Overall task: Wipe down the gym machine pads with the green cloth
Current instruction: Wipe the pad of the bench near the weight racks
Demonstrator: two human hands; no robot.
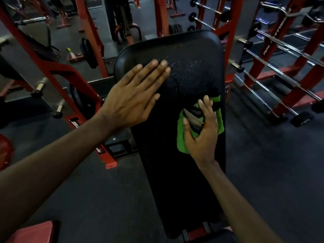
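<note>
A long black bench pad (185, 55) runs up the middle of the view, its far end speckled with small droplets. My left hand (135, 95) lies flat on the pad's upper left side, fingers straight and together. My right hand (203, 132) presses the green cloth (182, 141) onto the right side of the pad, fingers spread and bent over a bunched fold with grey and dark stripes. Part of the cloth shows beyond my fingertips near the pad's right edge.
Red steel frames (57, 67) of gym machines stand left and behind the bench. A rack of barbells (273, 71) fills the right side. A spray bottle (71, 53) stands on the dark floor at left. A person's legs (119, 14) show at the back.
</note>
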